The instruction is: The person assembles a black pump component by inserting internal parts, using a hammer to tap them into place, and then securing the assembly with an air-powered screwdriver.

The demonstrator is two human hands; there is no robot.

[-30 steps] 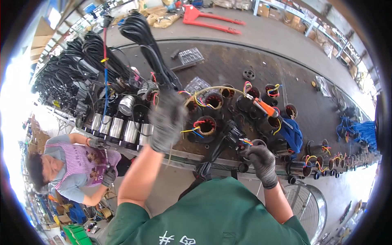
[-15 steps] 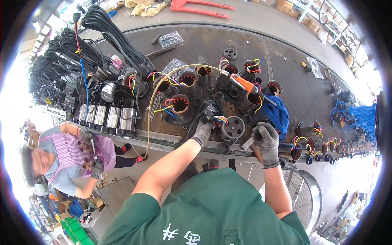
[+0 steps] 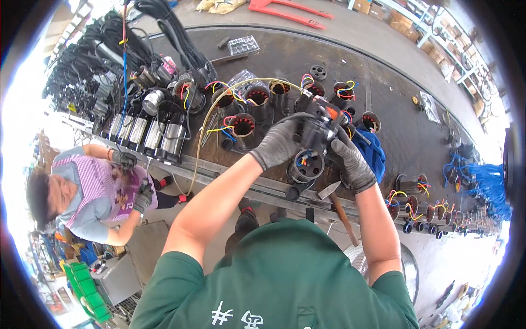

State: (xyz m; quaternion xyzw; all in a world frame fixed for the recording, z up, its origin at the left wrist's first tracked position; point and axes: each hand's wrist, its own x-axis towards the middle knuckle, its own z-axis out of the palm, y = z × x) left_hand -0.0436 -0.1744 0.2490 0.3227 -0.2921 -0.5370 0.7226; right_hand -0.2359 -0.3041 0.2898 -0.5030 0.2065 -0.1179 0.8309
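Observation:
My left hand (image 3: 280,143), in a dark grey glove, is closed round a black motor end cap (image 3: 313,133). My right hand (image 3: 353,163), gloved too, has its fingers pressed to the cap's right side. Just below the cap stands a black cylindrical motor housing (image 3: 308,168) with a round, holed top. Short coloured wires (image 3: 302,159) show between cap and housing; where their ends go is hidden. Beyond my hands lies an orange air tool (image 3: 332,112) on a yellowish hose (image 3: 205,131), partly covered by the cap. A hammer (image 3: 341,211) lies at the bench edge near my right wrist.
Several open motor housings (image 3: 243,126) with coloured wires stand on the dark bench (image 3: 296,49). Steel-bodied motors (image 3: 172,140) and coiled black cables are at left. A blue cloth (image 3: 373,153) lies to the right. A co-worker (image 3: 104,189) works across the left corner.
My left hand has carried the end cap right, above the holed housing. My right hand has moved up and left onto the cap, uncovering the hammer. The view has shifted slightly.

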